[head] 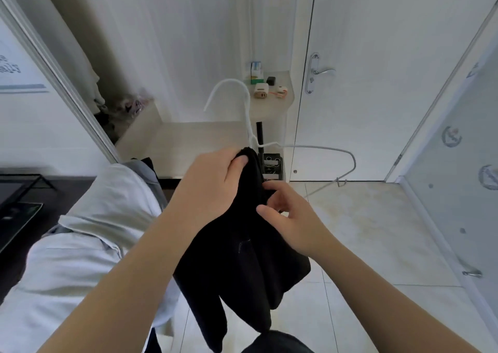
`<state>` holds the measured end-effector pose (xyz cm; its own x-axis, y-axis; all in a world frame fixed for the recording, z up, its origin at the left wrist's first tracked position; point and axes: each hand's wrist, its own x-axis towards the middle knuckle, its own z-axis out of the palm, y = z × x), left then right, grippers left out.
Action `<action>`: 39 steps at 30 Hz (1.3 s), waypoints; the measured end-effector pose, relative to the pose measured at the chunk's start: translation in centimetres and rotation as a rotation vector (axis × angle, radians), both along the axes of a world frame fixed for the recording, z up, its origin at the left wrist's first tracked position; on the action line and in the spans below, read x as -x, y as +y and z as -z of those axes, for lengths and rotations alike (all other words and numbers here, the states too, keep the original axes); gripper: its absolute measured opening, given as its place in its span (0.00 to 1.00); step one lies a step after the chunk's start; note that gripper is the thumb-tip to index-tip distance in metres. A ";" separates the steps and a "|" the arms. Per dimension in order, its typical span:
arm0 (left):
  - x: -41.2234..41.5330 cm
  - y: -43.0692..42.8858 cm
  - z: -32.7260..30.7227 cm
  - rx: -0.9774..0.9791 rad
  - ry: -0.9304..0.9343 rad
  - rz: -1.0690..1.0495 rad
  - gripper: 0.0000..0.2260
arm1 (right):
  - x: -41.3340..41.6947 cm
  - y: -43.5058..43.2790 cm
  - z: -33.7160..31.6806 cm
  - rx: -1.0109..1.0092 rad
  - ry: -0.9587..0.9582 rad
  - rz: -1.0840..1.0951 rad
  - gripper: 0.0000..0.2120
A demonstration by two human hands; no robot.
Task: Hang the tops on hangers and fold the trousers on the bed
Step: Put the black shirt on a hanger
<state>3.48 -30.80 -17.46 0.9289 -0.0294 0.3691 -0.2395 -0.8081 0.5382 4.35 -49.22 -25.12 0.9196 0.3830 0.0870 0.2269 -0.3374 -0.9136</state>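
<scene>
A small, evenly lit room with white panelled walls (175,43). Straight ahead is a closed white door (377,96) with a silver lever handle (323,71). Beside the door, a rounded pale corner shelf (277,107) holds small boxes and chargers (260,90). A low pale ledge (188,142) runs along the wall below it. The floor (363,231) is glossy cream tile. A frosted glass partition (458,191) stands at the right, and dark furniture (16,204) sits at the left edge.

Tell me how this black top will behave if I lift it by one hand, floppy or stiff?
Probably floppy: the black top hangs in limp folds below the left hand and right hand. It looks light, since pinches alone carry it. It may slide off the white hanger, whose thin wire arm on one side is bare.
</scene>
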 end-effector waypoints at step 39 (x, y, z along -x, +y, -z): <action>0.6 2.8 6.8 -0.170 0.252 0.331 0.09 | -0.4 0.4 -0.6 0.156 -0.175 -0.236 0.06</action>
